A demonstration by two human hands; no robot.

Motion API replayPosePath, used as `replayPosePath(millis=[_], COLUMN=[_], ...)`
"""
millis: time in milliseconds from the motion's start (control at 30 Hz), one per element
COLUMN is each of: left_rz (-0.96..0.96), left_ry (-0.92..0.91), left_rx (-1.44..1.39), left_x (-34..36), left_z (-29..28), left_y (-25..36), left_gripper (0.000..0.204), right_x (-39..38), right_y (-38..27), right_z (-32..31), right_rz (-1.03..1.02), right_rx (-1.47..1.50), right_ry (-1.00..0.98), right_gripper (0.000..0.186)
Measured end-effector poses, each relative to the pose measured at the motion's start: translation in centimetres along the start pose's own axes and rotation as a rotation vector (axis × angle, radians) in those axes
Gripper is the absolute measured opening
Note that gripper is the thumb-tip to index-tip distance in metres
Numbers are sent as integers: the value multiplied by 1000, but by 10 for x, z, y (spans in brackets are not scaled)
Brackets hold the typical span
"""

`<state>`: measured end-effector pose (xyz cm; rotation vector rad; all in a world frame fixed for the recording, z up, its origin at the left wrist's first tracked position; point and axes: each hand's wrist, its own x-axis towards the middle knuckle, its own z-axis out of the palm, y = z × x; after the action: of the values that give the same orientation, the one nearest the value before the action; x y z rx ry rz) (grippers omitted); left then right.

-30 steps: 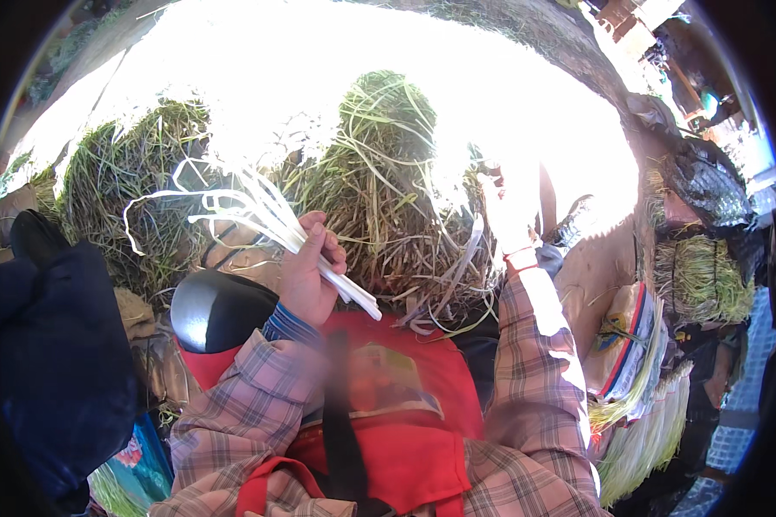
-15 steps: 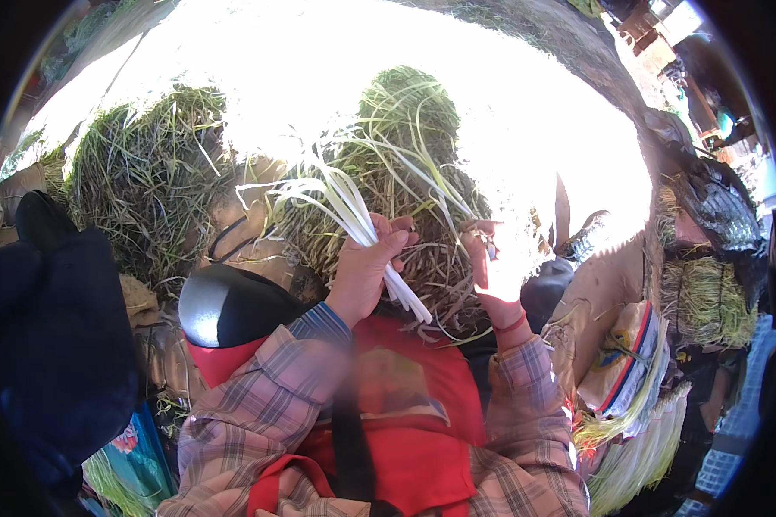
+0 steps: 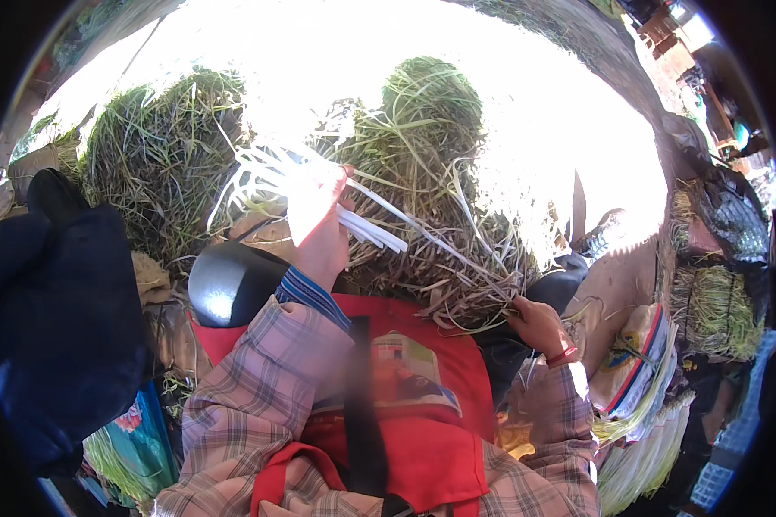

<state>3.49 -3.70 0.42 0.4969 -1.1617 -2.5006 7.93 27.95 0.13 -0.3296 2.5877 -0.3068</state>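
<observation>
Head view: two bare hands, well apart. Left hand (image 3: 319,220) clamped around one bunch of white stalks (image 3: 373,231), several in number, exact count lost in glare, beyond one red apron (image 3: 414,465). Right hand (image 3: 543,327) lower, fingers curled at the lower end of one long stalk (image 3: 414,223) slanting down from the left; cannot tell whether gripped. Two leafy heaps (image 3: 168,164) ahead; one tied green bundle (image 3: 717,308) far right.
</observation>
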Motion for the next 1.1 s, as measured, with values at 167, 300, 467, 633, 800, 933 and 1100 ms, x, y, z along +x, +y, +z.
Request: replayPosePath(millis=[167,300,467,633,800,933,1100], left_rz=[-98,-148,-212,-152,-57,-82,-5], left_ry=[-149,-238,-265,-226,-141,-33,23], left_rx=[136,253,410,322,196,133,91], left_x=[-8,-18,-25,-24,-24,-17,-6], left_z=[5,12,10,10,10,1,-10], left_y=[1,2,9,3,-8,-6,1], left_gripper=[16,22,28,13,9,13,14], right_x=[-9,27,62,73,93,91,51], right_y=[-14,-81,-145,-143,-111,-50,32], right_z=[-13,-26,-34,-31,-14,9,10], right_rz=[-195,-577,-518,-426,-333,-453,-187], right_rx=[518,505,537,622,1525,2328,1659], right_ry=[63,628,539,490,334,29,602], right_gripper=[17,23,21,13,15,19,13])
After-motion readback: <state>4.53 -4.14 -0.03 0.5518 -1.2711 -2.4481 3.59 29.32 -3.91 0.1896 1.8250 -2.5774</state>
